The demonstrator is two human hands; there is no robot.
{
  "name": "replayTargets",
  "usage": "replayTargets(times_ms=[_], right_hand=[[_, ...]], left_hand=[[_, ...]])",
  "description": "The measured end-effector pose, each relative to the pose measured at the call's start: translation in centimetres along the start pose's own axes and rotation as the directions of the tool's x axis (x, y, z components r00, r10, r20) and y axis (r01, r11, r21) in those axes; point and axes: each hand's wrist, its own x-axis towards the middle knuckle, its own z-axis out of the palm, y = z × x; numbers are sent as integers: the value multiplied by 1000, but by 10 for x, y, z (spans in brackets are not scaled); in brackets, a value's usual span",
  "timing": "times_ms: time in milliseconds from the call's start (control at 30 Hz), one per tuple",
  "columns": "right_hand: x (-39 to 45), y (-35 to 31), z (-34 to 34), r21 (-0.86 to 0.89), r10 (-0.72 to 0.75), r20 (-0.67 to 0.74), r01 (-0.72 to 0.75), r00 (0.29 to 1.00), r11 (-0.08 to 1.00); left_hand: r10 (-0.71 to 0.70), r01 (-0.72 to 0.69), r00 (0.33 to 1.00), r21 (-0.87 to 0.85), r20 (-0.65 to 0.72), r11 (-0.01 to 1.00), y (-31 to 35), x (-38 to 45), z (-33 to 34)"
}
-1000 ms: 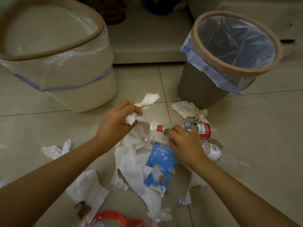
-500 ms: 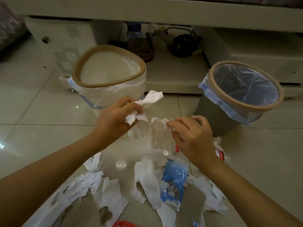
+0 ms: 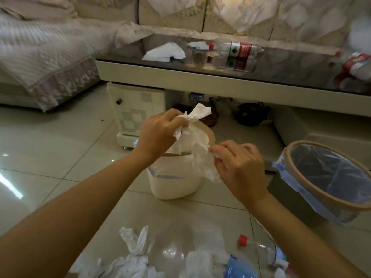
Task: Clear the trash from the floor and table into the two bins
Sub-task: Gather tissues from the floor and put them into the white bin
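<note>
Both hands now raised over the cream bin (image 3: 174,183), up from the floor litter. Left hand (image 3: 158,137) grips a crumpled tissue (image 3: 197,114) above its rim; right hand (image 3: 239,167) pinches a second tissue (image 3: 202,163) just in front. Grey bin (image 3: 329,177) stands right of the cream bin; tabletop trash newly in view.

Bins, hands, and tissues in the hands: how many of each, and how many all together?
Bins: 2, the cream bin and the grey bin
Hands: 2, the left hand and the right hand
Tissues held: 2, the left-hand tissue and the right-hand tissue
Total: 6
</note>
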Motion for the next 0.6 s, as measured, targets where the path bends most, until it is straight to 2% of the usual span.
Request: replayTargets(times_ms=[100,167,200,267,300,333,367,433,500,600], right_hand=[[11,-1,8,-10,-2,-2,2,1000,1000],[19,-1,14,-20,4,7,-3,1000,1000],[23,0,16,-21,7,17,-6,1000,1000],[31,-1,21,-15,8,43,-7,999,1000],[35,0,24,-18,5,53,-4,999,1000],[39,0,27,-26,2,62,-1,998,1000],[43,0,30,-32,4,68,-2,998,999],[52,2,40,-16,30,78,-29,996,999],[65,1,50,13,84,68,-85,994,996],[94,-3,67,27,135,-39,-134,990,991]], left_hand=[[-127,124,992,109,25,986,-17,4,14],[-218,184,966,221,140,958,-24,2,26],[-293,224,922,269,253,937,-27,1,33],[-433,268,750,368,500,890,-31,-4,46],[-471,277,668,395,576,876,-31,-7,50],[-488,300,627,390,607,871,-31,-10,53],[-490,328,623,364,610,871,-31,-14,54],[-466,366,685,289,560,885,-32,-20,50],[-429,336,746,268,509,903,-34,-24,44],[-419,318,765,280,489,906,-40,-32,33]])
